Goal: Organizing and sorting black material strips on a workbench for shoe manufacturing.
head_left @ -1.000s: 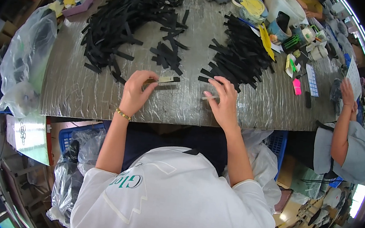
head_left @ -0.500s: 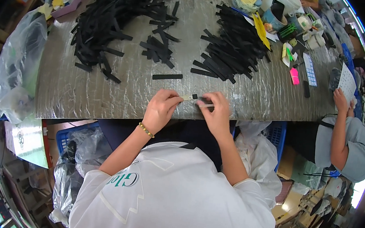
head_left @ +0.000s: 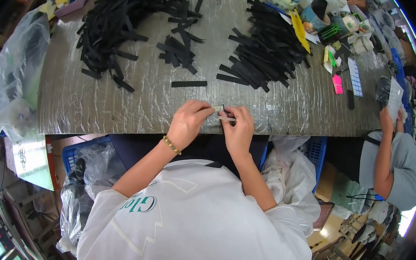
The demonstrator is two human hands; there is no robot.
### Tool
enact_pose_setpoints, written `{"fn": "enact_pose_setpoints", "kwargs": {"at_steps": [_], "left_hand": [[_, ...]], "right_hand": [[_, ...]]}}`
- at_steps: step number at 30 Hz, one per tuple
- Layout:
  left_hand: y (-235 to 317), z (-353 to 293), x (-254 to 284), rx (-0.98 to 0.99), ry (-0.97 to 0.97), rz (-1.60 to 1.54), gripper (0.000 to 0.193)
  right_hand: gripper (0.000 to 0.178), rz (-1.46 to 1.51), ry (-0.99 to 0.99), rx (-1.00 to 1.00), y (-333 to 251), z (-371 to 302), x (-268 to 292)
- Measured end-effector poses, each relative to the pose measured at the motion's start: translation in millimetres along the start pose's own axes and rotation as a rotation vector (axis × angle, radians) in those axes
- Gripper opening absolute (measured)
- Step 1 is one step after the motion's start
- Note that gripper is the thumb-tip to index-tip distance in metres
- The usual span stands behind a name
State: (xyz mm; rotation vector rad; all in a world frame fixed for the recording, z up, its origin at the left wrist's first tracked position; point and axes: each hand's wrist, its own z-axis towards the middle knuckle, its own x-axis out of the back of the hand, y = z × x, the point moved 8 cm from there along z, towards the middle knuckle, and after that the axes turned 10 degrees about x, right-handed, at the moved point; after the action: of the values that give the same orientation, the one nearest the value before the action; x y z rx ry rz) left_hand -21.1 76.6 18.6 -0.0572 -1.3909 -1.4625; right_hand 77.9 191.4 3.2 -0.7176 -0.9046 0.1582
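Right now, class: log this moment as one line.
left hand: pinching small strip | right hand: pinching same strip | place: table edge | loose black strip: beyond hands

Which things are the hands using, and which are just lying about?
In use: left hand and right hand pinching a small pale strip; black strip piles; single black strip.

Lying about: plastic bags, pink tag, yellow strip.

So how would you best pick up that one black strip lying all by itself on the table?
Probably pinch the lone black strip at one short end, coming from above on its near side. It lies flat, long and thin, apart from the piles, with bare table around it, so fingers can slide under an end.
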Motion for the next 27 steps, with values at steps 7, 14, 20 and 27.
{"fn": "enact_pose_setpoints", "kwargs": {"at_steps": [7,14,20,27], "left_hand": [[1.5,3.1,-4.2,0.013,-0.004,0.019,0.028],[4.6,4.1,-6.2,0.008,-0.012,0.088,0.034],[5.7,3.5,-8.5,0.028,-0.007,0.123,0.034],[5.9,3.5,-11.6,0.022,-0.007,0.159,0.033]], "right_hand": [[0.016,0.059,-0.04,0.003,1.0,6.0,1.4],[0.044,0.95,0.088,-0.342,44.3,17.3,4.3],[0.045,1.133,0.028,-0.416,45.7,13.9,-13.5],[0.047,1.121,0.029,-0.419,44.9,14.9,-12.9]]}}
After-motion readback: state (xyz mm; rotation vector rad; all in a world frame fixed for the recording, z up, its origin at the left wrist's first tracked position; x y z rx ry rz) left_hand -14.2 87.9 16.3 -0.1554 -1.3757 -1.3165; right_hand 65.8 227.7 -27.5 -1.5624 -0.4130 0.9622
